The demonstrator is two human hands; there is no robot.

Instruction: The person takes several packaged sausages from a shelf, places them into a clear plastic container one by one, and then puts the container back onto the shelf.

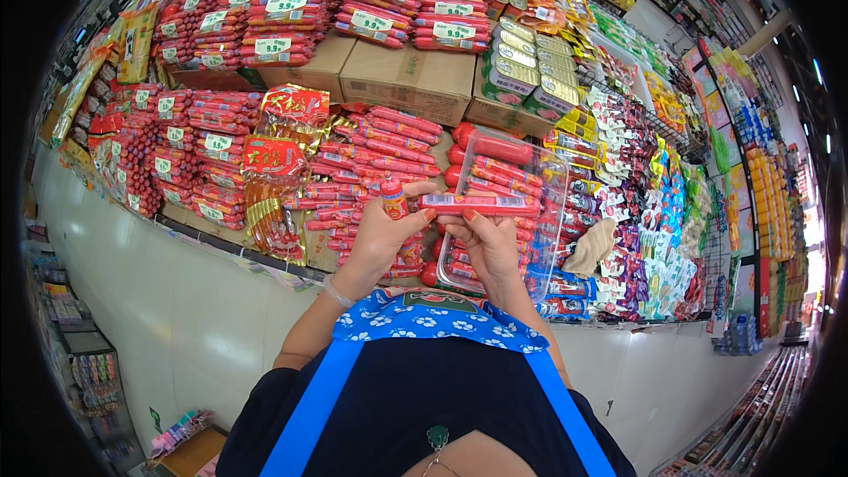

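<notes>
Between my two hands a red-wrapped sausage point(482, 205) lies crosswise, its printed barcodes facing up. My left hand point(382, 233) holds the left end with the thumb on top, and a second, shorter-looking sausage point(393, 197) stands upright in the same hand. My right hand point(491, 242) pinches the lower edge of the crosswise sausage near its middle. Below them, a clear plastic tray point(560, 212) rests over thick red sausages and has several wrapped sausages point(507, 175) in it. A loose pile of matching sausages point(371, 152) spreads to the left of the tray.
Stacked sausage packs point(218, 146) and red-gold bags point(275, 192) fill the left side. Cardboard boxes point(407, 76) and stacked cans point(523, 66) stand behind. A beige cloth point(589, 248) lies on packaged snacks to the right. The white-sided display counter point(218, 318) ends close before my body.
</notes>
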